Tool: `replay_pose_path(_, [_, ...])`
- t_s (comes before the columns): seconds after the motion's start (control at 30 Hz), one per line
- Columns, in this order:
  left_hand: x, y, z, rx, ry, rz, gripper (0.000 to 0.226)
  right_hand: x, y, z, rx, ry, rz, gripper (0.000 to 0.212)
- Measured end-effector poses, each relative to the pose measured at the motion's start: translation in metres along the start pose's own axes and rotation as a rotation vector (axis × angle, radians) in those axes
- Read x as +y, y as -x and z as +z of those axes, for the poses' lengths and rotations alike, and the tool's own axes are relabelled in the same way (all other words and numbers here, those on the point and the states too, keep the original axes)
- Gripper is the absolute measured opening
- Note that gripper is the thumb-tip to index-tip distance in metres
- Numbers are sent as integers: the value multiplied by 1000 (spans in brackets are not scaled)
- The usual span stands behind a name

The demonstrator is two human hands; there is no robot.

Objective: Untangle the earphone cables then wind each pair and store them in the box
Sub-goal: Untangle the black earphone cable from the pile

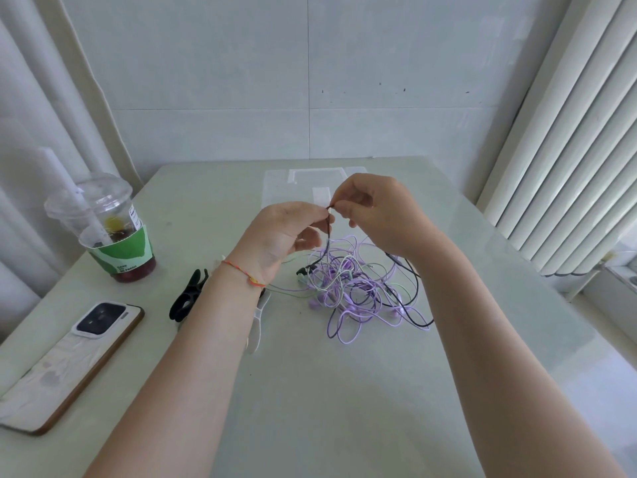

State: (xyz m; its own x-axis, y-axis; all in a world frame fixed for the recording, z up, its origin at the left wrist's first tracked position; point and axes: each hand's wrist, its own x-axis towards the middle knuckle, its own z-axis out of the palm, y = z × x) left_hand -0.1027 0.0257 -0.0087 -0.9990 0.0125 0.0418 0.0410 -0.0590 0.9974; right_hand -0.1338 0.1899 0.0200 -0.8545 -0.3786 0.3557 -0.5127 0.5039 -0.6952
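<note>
I am pinching a thin black cable between my left hand and right hand at frame centre, each grip closed on it. It is hanging into the glossy purple, white and black earphone tangle lying on the smooth pale worktop; the clear plastic box is sitting just behind.
</note>
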Motion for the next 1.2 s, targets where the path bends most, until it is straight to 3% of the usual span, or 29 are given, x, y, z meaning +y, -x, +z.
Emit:
replay_pose_path(0.3, [-2, -1, -1, 143, -310, 126, 4, 0, 0, 1, -8, 18, -3, 15])
replay_pose_path(0.4, [-5, -2, 0, 180, -416, 169, 10, -2, 1, 4, -17, 2, -6, 11])
replay_pose_path(0.67, [-3, -4, 0, 291, -287, 182, 10, 0, 0, -5, 104, -73, 46, 10])
replay_pose_path(0.83, [4, 1, 4, 127, -202, 169, 8, 1, 1, -2, 2, -38, 33, 13])
replay_pose_path(1.0, [2, 2, 3, 155, -294, 173, 8, -1, 2, 1, -18, 2, 13, 11])
replay_pose_path(1.2, [5, 3, -1, 34, -315, 112, 14, 3, 0, 3, -35, 56, 18, 22])
